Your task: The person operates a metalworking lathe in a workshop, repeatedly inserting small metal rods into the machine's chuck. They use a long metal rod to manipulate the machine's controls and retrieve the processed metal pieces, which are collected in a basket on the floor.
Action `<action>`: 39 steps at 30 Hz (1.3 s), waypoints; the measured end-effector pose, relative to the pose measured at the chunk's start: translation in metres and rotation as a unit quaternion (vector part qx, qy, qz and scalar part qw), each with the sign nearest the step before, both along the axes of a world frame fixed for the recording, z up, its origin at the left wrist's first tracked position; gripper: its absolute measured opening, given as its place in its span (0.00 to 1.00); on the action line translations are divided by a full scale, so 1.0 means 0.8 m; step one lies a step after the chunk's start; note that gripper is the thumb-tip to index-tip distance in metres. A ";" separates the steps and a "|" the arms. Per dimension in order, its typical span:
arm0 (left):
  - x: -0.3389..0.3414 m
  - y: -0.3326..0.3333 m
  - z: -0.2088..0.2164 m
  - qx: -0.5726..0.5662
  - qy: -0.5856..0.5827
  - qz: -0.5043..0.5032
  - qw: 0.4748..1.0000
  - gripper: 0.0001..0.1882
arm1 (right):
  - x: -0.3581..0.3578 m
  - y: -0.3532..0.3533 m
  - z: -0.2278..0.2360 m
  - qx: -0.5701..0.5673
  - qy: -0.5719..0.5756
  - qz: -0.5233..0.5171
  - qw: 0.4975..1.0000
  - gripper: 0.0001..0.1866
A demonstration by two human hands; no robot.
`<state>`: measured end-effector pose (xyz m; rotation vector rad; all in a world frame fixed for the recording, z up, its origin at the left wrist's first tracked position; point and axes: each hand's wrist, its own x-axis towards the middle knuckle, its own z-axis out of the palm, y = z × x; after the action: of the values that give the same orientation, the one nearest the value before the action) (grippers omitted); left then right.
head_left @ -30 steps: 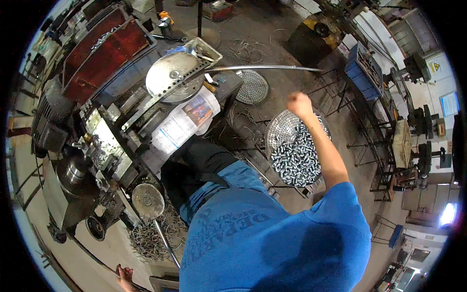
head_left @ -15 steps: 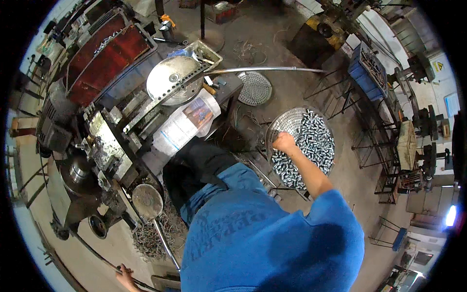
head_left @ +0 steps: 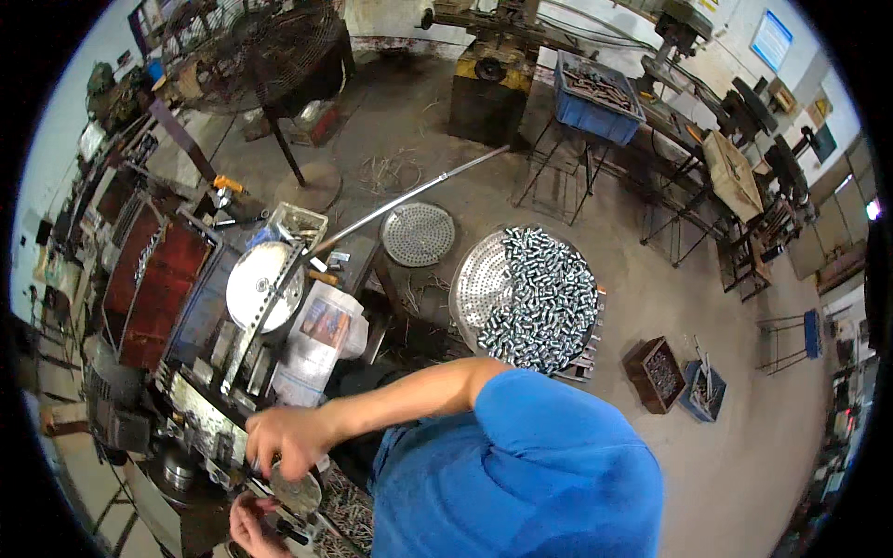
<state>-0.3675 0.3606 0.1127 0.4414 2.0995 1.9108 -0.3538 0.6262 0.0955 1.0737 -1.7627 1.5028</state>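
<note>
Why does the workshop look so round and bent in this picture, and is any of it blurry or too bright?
Head view: a fisheye lens bends straight edges, such as the long metal rod, toward a black circular rim; the round tray of small metal cylinders at centre is sharp; the right hand and left hand at the lower edge are softer; a bright light glares at the right rim.

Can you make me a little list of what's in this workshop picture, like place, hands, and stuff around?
place: metal workshop with a concrete floor
right hand: reaching across to the machine at lower left, closed over a small round metal piece
left hand: just below, at the same piece
perforated tray: round, half covered with short shiny metal cylinders
small round sieve: on the floor
blue crate: on a stand
</note>
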 end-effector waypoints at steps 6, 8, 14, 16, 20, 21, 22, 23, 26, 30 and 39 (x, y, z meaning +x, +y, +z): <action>0.007 0.055 -0.016 0.237 -0.143 -0.047 0.960 0.26 | -0.004 -0.042 0.036 0.011 -0.038 -0.044 0.998 0.15; 0.016 0.038 -0.024 0.260 -0.159 -0.003 0.952 0.24 | 0.010 -0.047 0.045 -0.024 -0.057 -0.012 0.998 0.04; 0.040 0.065 0.026 0.203 -0.149 0.086 0.964 0.23 | 0.016 -0.047 0.051 0.086 -0.109 0.012 0.990 0.14; 0.034 0.050 0.017 0.091 -0.042 0.069 0.993 0.12 | 0.015 -0.045 0.062 0.149 -0.033 -0.020 0.988 0.20; 0.035 0.031 0.027 -0.028 0.005 0.047 0.998 0.12 | 0.005 -0.060 0.061 0.242 -0.039 0.022 0.969 0.15; 0.036 0.024 0.027 -0.016 -0.018 0.047 0.999 0.13 | 0.002 -0.066 0.064 0.257 -0.042 0.038 0.965 0.16; 0.035 0.019 0.027 0.002 -0.032 0.056 0.998 0.13 | -0.001 -0.070 0.067 0.268 -0.028 0.044 0.962 0.16; 0.035 0.015 0.026 0.020 -0.047 0.064 0.997 0.13 | -0.004 -0.075 0.069 0.278 -0.015 0.049 0.959 0.17; 0.037 0.008 0.035 0.030 -0.050 0.091 0.994 0.14 | -0.015 -0.084 0.081 0.311 0.016 0.070 0.948 0.18; 0.030 -0.022 0.044 -0.035 0.008 0.088 0.996 0.14 | -0.040 -0.104 0.096 0.377 0.034 0.113 0.918 0.19; 0.106 -0.209 0.078 -0.449 0.077 0.347 0.819 0.19 | -0.219 -0.154 0.082 0.565 0.079 -0.066 0.819 0.16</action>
<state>-0.2830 0.1937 0.1748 -0.4585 3.2159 0.8419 -0.5289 0.5033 0.1614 1.4618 -2.5510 0.1104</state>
